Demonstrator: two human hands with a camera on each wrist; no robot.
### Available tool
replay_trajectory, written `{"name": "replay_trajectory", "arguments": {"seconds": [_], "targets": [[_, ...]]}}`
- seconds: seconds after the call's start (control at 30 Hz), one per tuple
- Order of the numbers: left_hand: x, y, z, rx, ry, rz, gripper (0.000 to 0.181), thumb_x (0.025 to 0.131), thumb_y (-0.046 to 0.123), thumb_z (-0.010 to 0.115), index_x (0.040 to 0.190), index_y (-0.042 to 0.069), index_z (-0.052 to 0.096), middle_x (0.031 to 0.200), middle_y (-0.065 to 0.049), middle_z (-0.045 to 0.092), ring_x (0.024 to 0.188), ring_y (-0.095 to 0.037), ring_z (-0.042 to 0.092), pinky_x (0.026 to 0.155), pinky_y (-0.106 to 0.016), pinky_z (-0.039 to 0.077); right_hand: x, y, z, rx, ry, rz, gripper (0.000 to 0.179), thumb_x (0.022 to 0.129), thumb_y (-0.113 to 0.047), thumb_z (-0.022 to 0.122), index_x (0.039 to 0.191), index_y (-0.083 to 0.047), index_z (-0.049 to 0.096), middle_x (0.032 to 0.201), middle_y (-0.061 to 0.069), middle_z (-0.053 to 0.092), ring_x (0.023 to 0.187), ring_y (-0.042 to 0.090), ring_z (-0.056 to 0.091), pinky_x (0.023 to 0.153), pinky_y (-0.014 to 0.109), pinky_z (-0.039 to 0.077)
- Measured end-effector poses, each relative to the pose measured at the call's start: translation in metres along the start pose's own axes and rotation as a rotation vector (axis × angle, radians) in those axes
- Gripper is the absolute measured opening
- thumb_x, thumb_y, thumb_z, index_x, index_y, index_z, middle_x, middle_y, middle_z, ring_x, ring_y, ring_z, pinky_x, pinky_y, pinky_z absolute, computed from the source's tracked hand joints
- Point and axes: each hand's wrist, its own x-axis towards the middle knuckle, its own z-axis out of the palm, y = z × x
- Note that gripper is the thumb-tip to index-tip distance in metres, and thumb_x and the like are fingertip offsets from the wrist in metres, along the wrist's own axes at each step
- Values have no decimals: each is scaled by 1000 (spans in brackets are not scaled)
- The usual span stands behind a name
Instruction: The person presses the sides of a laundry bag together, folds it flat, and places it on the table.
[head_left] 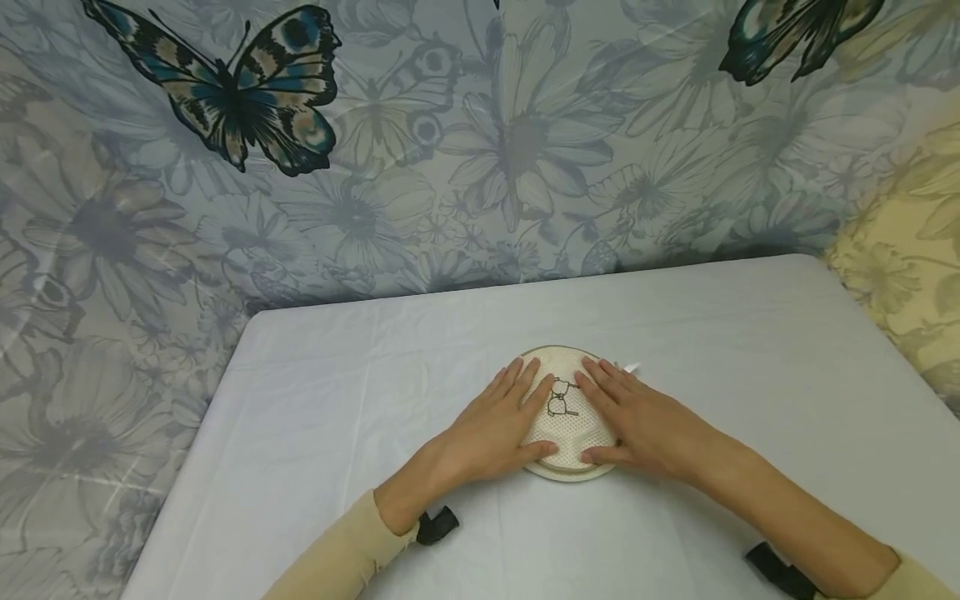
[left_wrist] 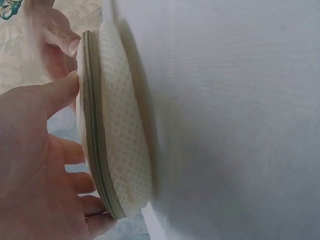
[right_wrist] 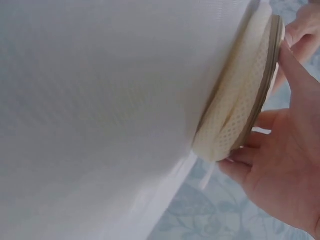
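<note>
A round, cream mesh laundry bag (head_left: 572, 435) lies on the white-covered table, with a dark line drawing (head_left: 562, 397) on its top. My left hand (head_left: 491, 429) rests on its left side, and my right hand (head_left: 652, 425) on its right side. The fingers of both hands are extended and slightly spread, thumbs toward the near edge. In the left wrist view, an olive zipper (left_wrist: 95, 125) runs around the upper rim above the honeycomb mesh side. From the right wrist, the mesh side (right_wrist: 235, 115) looks creased. A small white tag (head_left: 632, 367) sticks out at the far right.
The white tablecloth (head_left: 337, 400) spreads around the bag on all sides. Behind the table hangs a cloth printed with flowers and butterflies (head_left: 360, 217). Black straps (head_left: 438, 526) show beneath the forearms, near the beige sleeves.
</note>
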Motion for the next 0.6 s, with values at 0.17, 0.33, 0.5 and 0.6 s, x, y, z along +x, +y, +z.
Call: {"name": "replay_trajectory", "arguments": {"seconds": [0.17,0.33,0.5,0.6], "targets": [[-1,-1,-3,-30,25,-5,85,98,59,48,160,9,16,165,-17,7,151,-36,3,122,-43,9,-1,1,-1,35,21,13,94,90,-63,60,154,0,31,160,23,25,143,46,27,112,58,32],[-4,-4,-6,-80,36,-17,87,96,57,54,159,9,18,165,-17,9,151,-37,5,123,-42,9,-1,4,-2,62,29,42,96,90,-66,57,158,-6,22,161,20,23,144,47,25,113,60,28],[-6,-7,-6,-116,52,-30,85,97,56,55,159,10,20,165,-16,10,151,-37,9,122,-42,13,-3,9,-6,62,55,44,96,91,-65,57,159,-9,20,160,20,26,143,49,26,112,62,28],[-8,-9,-8,-132,59,-41,86,95,56,57,159,12,21,165,-17,11,150,-38,11,122,-44,16,-4,12,-7,78,76,46,96,90,-64,59,159,-10,21,159,21,28,142,50,27,111,64,28]]}}
